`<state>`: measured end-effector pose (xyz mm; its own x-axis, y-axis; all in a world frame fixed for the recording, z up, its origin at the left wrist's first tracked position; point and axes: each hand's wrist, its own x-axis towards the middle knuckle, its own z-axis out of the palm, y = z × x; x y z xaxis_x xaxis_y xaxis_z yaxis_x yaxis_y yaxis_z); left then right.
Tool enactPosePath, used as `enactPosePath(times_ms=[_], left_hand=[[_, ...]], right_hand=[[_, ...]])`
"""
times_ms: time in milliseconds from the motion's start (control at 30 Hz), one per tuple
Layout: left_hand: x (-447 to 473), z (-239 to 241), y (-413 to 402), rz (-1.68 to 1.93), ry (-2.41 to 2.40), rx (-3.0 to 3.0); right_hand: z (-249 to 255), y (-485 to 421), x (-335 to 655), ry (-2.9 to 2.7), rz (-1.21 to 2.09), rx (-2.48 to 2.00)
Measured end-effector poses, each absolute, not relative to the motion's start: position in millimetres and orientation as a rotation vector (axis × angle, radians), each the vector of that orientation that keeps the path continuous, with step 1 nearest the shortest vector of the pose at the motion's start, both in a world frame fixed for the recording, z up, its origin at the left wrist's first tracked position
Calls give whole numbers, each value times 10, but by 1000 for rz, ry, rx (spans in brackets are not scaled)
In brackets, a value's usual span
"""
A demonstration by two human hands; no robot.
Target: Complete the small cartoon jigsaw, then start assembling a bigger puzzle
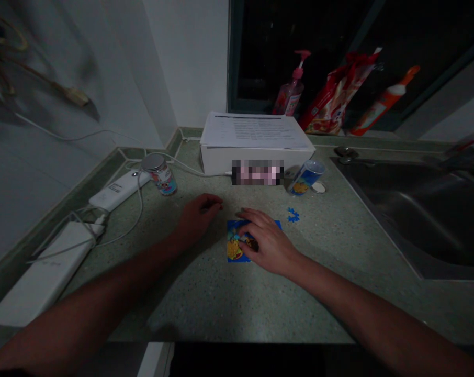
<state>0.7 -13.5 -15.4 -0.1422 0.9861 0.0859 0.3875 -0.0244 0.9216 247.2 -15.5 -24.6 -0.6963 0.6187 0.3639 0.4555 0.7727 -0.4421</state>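
My left hand (200,215) lies curled on the speckled green countertop (221,309), just left of a small blue jigsaw puzzle (233,248) with a yellow picture. No object shows in its fingers. My right hand (267,242) rests on top of the puzzle with its fingers spread, covering most of it. A few loose blue puzzle pieces (293,214) lie to the right, beyond my fingertips.
A white box (217,159) topped by printed paper (256,131) stands at the back. A tin can (159,174), blue cup (306,177), white power strip (119,191), white adapter (44,267) and cables lie nearby. A steel sink (417,220) is sunk into the counter at right.
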Motion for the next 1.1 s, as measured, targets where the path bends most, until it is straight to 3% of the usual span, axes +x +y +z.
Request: enactPosePath(times_ms=[1100], left_hand=[[17, -136, -144, 1142, 1579, 1510]], right_hand=[[-185, -164, 2455, -2531, 374, -699]])
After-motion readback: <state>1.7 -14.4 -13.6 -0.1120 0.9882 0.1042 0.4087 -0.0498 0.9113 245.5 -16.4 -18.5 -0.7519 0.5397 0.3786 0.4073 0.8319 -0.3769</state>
